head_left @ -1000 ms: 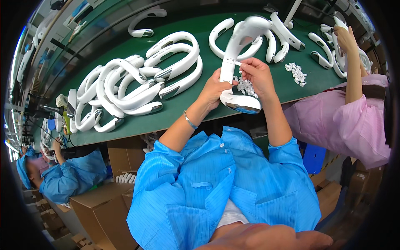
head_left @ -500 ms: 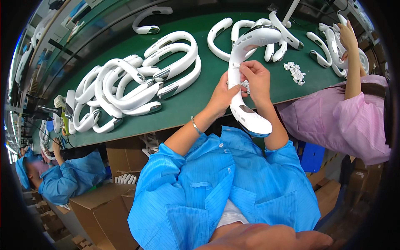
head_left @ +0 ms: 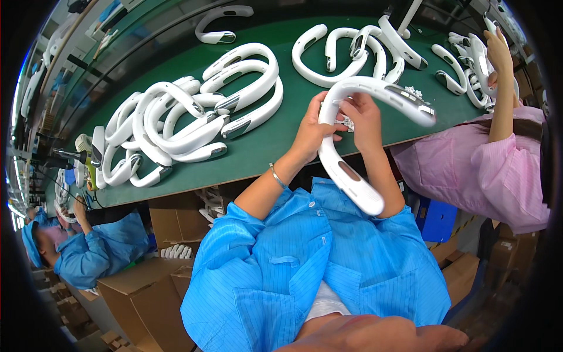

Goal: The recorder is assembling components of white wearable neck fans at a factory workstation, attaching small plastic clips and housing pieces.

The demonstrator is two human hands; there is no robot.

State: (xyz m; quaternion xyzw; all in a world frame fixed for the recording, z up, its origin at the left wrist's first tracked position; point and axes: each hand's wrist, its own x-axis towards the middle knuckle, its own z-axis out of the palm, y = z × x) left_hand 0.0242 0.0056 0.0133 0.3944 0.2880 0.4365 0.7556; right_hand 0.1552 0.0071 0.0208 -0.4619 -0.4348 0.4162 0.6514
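Observation:
A white U-shaped neck fan [head_left: 335, 159] with silver end panels is held up over the table's near edge, its open side to the right. My left hand [head_left: 312, 130] grips the fan around the bend. Inside the curve, my right hand [head_left: 367, 122] has its fingers bent close against the fan; whatever they pinch is hidden. Some small clear-white parts [head_left: 347, 122] show between my hands, and more small parts [head_left: 414, 91] lie partly hidden behind the fan's upper arm.
A heap of white neck fans [head_left: 176, 132] covers the left of the green table [head_left: 246, 158]. Several more [head_left: 308, 56] lie at the back. A green power tool [head_left: 92, 161] is at far left. At right, a person in pink [head_left: 463, 164] handles fans. Cardboard boxes [head_left: 146, 299] stand below left.
The neck fan has turned, its upper arm swinging right and its lower end down toward me. My right fingers have shifted lower, inside the curve. The co-worker's raised hand has moved slightly right.

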